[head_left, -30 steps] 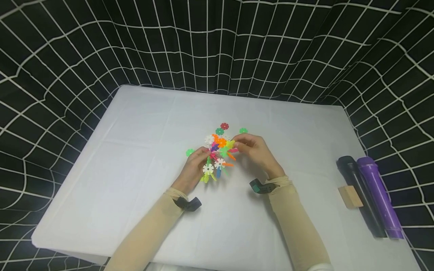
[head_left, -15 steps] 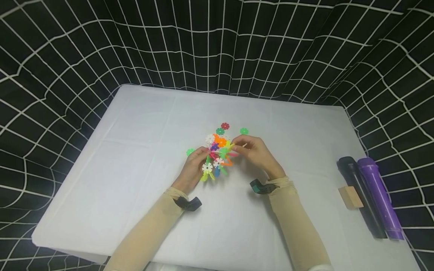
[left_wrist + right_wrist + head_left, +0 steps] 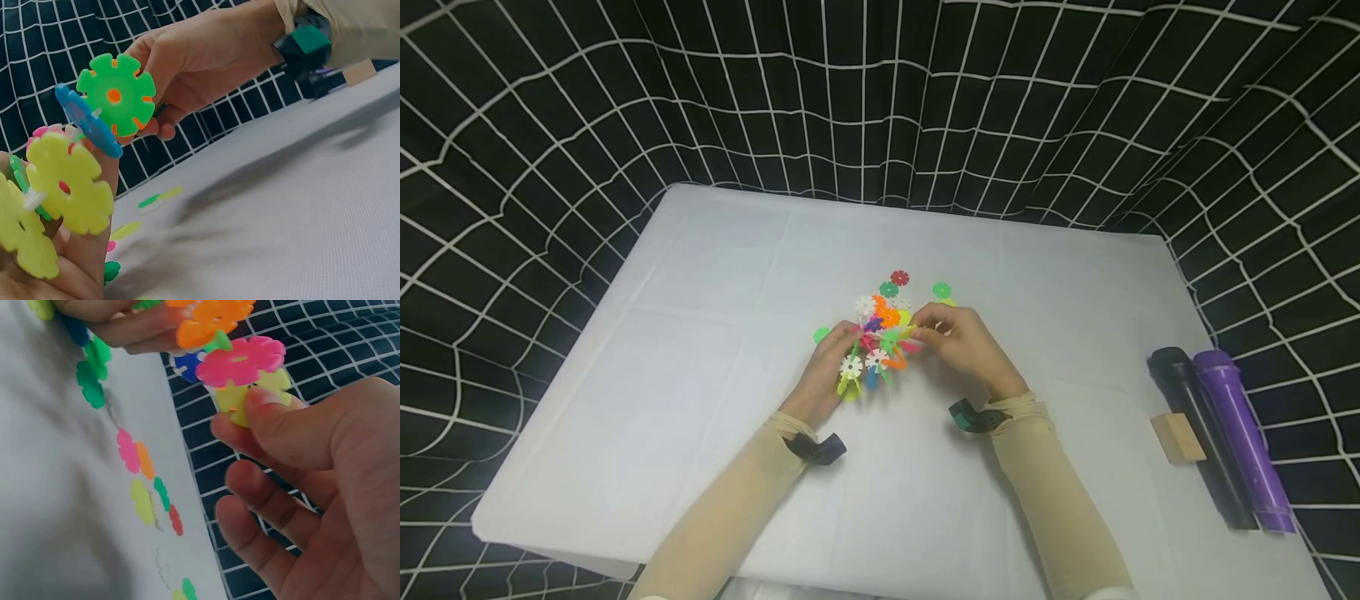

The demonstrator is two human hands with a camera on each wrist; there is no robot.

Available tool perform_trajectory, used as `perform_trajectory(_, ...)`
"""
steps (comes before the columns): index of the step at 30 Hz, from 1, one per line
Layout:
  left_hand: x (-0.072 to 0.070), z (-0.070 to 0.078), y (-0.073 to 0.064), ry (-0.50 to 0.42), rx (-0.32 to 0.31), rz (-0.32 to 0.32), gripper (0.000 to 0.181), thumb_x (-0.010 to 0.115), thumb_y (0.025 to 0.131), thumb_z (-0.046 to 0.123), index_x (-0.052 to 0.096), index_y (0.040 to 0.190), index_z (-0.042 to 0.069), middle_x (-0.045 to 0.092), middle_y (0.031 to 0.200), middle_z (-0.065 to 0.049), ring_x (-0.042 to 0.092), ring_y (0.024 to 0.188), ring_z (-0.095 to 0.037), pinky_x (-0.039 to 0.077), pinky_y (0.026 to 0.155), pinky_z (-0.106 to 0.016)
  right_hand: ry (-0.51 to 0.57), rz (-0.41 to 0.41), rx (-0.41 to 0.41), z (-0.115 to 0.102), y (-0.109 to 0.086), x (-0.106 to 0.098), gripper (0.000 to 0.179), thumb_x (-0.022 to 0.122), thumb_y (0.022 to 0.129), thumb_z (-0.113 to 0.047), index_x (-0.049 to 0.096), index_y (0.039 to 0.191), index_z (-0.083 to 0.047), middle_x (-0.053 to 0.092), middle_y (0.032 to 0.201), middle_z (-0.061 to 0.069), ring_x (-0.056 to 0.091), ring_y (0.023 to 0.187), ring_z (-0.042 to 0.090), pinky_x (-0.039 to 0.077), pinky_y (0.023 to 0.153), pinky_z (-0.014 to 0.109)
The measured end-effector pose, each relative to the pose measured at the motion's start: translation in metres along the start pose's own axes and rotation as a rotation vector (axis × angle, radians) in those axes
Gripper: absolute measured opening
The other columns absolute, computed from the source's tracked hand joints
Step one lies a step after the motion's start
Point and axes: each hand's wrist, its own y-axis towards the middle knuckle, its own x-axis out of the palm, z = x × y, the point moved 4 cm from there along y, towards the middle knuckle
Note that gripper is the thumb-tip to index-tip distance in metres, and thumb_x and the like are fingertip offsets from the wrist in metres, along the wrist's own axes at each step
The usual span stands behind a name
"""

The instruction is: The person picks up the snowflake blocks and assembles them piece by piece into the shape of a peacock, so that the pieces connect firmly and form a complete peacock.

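Note:
My left hand point(image 3: 820, 375) grips a cluster of interlocking plastic flower-shaped discs point(image 3: 890, 317) in many colours, held over the middle of the table. In the left wrist view, yellow discs point(image 3: 69, 181), a blue disc point(image 3: 87, 119) and a green disc point(image 3: 119, 84) stick out from it at different angles. My right hand point(image 3: 962, 342) is at the cluster's right side. Its thumb and forefinger pinch a yellow disc point(image 3: 232, 405), which meets a pink disc point(image 3: 244, 359) of the cluster in the right wrist view. The other right fingers are loosely bent.
Loose discs lie on the white table point(image 3: 715, 267) behind the cluster, among them a red disc point(image 3: 899, 277) and a green disc point(image 3: 942, 290). At the right stand off a wooden block point(image 3: 1178, 438), a black tube point(image 3: 1202, 433) and a purple tube point(image 3: 1243, 437). A grid-patterned curtain point(image 3: 880, 100) surrounds the table.
The cluster has turned a little, its lower white discs shifting left. My right hand has moved slightly down with the yellow disc, uncovering a yellow disc on the table behind it.

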Motion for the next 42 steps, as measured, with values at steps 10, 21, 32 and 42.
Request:
perform_trajectory(10,-0.0008,-0.0012,0.0015,0.005,-0.008,0.018,0.011,0.052,0.104,0.028,0.053,0.099,0.019,0.059,0.097,0.004,0.060,0.083,-0.009,0.053,0.065,-0.019,-0.041,-0.001,0.018,-0.0023,-0.0026,0.0024,0.004,0.074,0.091,-0.011,0.070,0.089,-0.011,0.073,0.090,0.002,0.061,0.086,0.021,0.049,0.081,0.036)
perform_trajectory(21,-0.0003,-0.0034,0.0009,0.042,-0.031,-0.063,0.012,0.052,0.105,0.029,0.053,0.097,0.020,0.060,0.099,0.003,0.061,0.084,-0.010,0.051,0.064,-0.021,0.040,-0.142,-0.003,0.0034,-0.0026,-0.0012,0.014,0.072,0.090,-0.002,0.071,0.084,-0.015,0.069,0.086,0.004,0.058,0.088,0.023,0.049,0.089,0.039)
perform_trajectory(32,0.0002,-0.0041,0.0021,0.088,-0.033,-0.052,0.012,0.054,0.104,0.031,0.053,0.098,0.021,0.059,0.103,0.001,0.061,0.085,-0.011,0.050,0.063,-0.022,-0.018,-0.115,0.014,-0.0041,-0.0053,-0.0024,0.015,0.070,0.090,-0.002,0.068,0.083,-0.015,0.069,0.086,0.001,0.059,0.088,0.023,0.049,0.086,0.040)
perform_trajectory(42,0.0020,-0.0034,0.0028,0.096,-0.026,0.020,0.016,0.054,0.103,0.034,0.054,0.102,0.018,0.056,0.106,0.001,0.057,0.089,-0.012,0.050,0.066,-0.020,-0.026,-0.084,0.036,-0.0055,-0.0041,-0.0023,0.008,0.071,0.092,-0.007,0.069,0.089,-0.014,0.070,0.091,0.003,0.060,0.091,0.022,0.049,0.087,0.039)
